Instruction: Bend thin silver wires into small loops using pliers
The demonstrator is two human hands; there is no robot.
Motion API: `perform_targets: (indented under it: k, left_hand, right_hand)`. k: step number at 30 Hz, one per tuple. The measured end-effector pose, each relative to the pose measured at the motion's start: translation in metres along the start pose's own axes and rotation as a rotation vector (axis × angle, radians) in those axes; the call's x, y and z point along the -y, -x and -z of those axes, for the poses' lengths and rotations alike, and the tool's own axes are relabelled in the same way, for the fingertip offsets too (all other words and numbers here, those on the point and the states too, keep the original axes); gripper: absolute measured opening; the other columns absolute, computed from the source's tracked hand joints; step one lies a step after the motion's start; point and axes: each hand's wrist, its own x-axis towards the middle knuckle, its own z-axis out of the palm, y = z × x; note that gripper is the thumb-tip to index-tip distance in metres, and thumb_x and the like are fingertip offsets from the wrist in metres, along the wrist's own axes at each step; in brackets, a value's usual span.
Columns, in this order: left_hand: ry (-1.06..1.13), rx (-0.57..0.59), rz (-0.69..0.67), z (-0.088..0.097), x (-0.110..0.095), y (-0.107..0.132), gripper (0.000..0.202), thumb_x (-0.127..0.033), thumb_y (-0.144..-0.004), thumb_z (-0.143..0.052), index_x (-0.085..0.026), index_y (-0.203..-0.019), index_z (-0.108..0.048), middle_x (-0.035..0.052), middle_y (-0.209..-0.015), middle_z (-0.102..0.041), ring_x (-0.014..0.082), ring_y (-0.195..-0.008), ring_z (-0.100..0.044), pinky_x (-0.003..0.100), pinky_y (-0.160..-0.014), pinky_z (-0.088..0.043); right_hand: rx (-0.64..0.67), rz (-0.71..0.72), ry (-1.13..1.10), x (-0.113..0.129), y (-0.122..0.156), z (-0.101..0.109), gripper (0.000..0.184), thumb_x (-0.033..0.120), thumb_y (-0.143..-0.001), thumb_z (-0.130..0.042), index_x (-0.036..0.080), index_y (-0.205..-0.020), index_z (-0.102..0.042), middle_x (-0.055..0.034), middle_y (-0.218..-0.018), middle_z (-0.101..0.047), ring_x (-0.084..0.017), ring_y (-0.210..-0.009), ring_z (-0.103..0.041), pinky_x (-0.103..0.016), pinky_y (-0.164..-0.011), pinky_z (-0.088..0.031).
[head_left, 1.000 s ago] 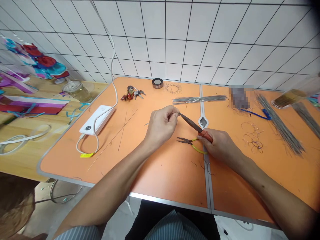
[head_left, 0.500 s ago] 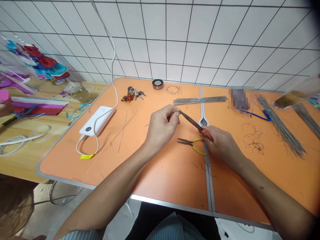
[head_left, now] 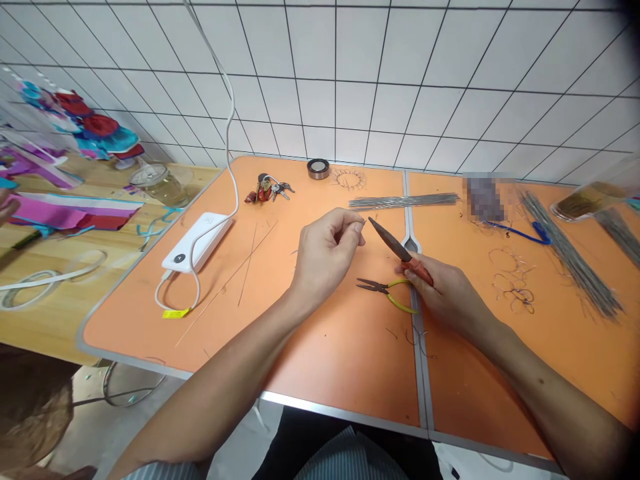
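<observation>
My left hand [head_left: 330, 250] is closed in a pinch over the middle of the table, with a tiny end of thin wire [head_left: 365, 222] showing at the fingertips; the rest of it is hidden. My right hand [head_left: 440, 283] is wrapped around the red-orange handles of long-nose pliers [head_left: 389, 238]. Their dark jaws point up and left, the tip just short of my left fingertips. Below them lies a second pair of pliers [head_left: 383, 287] with yellow handles. Short bent wire scraps [head_left: 410, 335] are scattered nearer to me.
Wire bundles [head_left: 405, 200] [head_left: 570, 257], a wire ring [head_left: 349, 179], a tape roll [head_left: 318, 169], and keys [head_left: 270, 189] lie on the orange table [head_left: 350, 360]. A white power bank [head_left: 197, 243] with its cable is at left. Another person's hand [head_left: 6, 208] shows at the left edge.
The tips of the pliers have moved slightly right, away from my left fingertips, leaving a small gap. My left hand keeps its pinch. The view has shifted slightly.
</observation>
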Motion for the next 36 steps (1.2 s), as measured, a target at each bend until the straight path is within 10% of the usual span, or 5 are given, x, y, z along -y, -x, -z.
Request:
perform_targets:
  k: [36]
  left_hand:
    - [0.329,0.088,0.165,-0.0014,0.0028,-0.0046,0.017,-0.036,-0.091,-0.077,-0.019,-0.095,-0.074,0.0012,-0.07,-0.073,0.01,-0.053,-0.051,0.025,-0.05,-0.04]
  right_hand:
    - [0.224,-0.054,-0.388,0.0019,0.004,0.0089,0.049,0.067,-0.107,-0.058,0.021,-0.112,-0.075,-0.0061,-0.097,-0.077,-0.022,-0.079,-0.067,-0.031,-0.066,-0.046]
